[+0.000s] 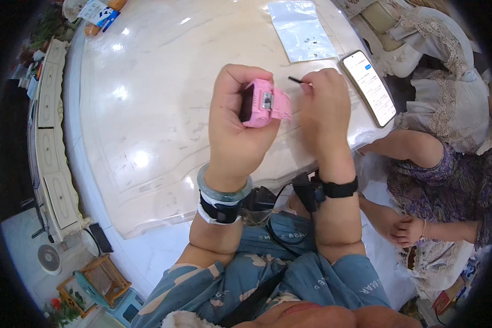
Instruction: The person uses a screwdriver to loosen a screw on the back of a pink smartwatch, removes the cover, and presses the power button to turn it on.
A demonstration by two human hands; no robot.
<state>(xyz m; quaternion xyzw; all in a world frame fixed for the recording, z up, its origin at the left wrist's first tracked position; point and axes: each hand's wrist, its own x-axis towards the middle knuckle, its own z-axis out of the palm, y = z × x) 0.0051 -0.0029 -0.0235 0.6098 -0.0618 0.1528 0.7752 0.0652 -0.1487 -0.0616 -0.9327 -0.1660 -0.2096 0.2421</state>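
A pink smartwatch [261, 104] is gripped in my left hand [238, 117], thumb below and fingers curled over its top. Its dark screen faces left, and its side, with a small silvery slot, is turned up. The pink strap sticks out toward the right. To the right of the watch, apart from it, my right hand [328, 109] pinches a thin black rod [295, 80] between thumb and fingers. Only the rod's tip shows, so its kind is unclear. Beyond the right hand lies a flat clear plastic bag [300, 30] with several tiny dark bits on it.
A lit phone [368, 88] lies at the right edge of the pale marble-patterned table [147, 109]. Another person's hands [407, 230] rest together at the right, beside a lace-covered chair [437, 71]. Packaged food [99, 15] stands at the far left.
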